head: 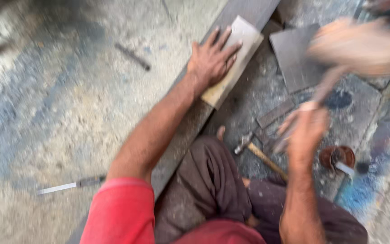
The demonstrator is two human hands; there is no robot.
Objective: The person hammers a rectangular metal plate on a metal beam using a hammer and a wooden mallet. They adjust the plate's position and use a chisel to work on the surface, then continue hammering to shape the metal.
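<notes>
On the dark plank (249, 13), the left hand (213, 58) lies flat, fingers spread over a pale block (242, 45); the raised right hand (308, 129) is blurred, its grip unclear.

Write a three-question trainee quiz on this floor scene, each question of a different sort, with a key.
1. True or false: the left hand lies flat on the pale block that sits on the long dark plank.
2. Which tool lies on the floor by the person's knee? A) hammer B) saw C) pliers
3. Fill in: the right hand is motion-blurred, so what its fingers hold is ____ to tell.

Key: 1 true; 2 A; 3 impossible. On the left, a thin metal tool lies on the concrete floor.
</notes>
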